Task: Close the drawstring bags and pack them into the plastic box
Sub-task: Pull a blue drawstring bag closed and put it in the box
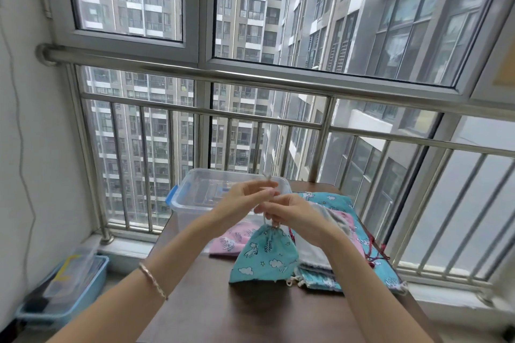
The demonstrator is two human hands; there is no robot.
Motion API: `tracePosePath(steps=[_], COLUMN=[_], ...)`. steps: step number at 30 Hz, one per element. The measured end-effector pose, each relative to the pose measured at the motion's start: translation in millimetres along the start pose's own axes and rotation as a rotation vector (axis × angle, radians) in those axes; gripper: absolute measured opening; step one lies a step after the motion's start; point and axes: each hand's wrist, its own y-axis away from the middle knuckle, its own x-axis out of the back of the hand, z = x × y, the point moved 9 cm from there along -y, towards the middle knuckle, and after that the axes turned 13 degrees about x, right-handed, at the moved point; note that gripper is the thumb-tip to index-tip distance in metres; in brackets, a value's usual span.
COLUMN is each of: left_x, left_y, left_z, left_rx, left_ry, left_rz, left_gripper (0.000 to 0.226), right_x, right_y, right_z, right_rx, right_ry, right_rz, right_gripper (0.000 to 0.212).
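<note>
The closing step is in hand. The teal bag (264,256) stands on the table (250,312) just in front of the plastic box (192,203), its mouth gathered almost shut. The left hand (245,198) pinches the cord (268,179) and holds it up before the box's near wall. The right hand (291,211) has its fingers curled round the teal bag's neck. Next, I judge, the cord needs one firm pull against the held neck, then the bag goes into the box behind it. A pink bag (230,243) lies before the box, and more bags (337,231) are piled to its right.

Head view, forward and down, close
</note>
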Motion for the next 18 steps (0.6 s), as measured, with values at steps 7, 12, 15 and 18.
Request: tracePosePath(steps=[7,12,15,18], left_x=[-14,-15,-12,-8], left_y=[-8,-9,-10,-8], left_z=[-7,-14,-17,-22], left_rx=[-0.068,-0.032,-0.003,0.067], left_ry=[-0.228,-0.225,-0.245,-0.296], left_rz=[0.156,0.17,0.131,0.106], left_gripper=[0.054,0.04,0.037,0.028], right_x=[6,20,29,38], right_y=[4,9,12,14], right_z=[2,4,3,0], right_rx=[0.044,0.086,0.105,0.107], right_ry=[-0.183,-0.151,-0.088,-0.065], right_rz=[0.122,0.255,0.328,0.384], right_gripper=[0.029,0.018,0.02,0.016])
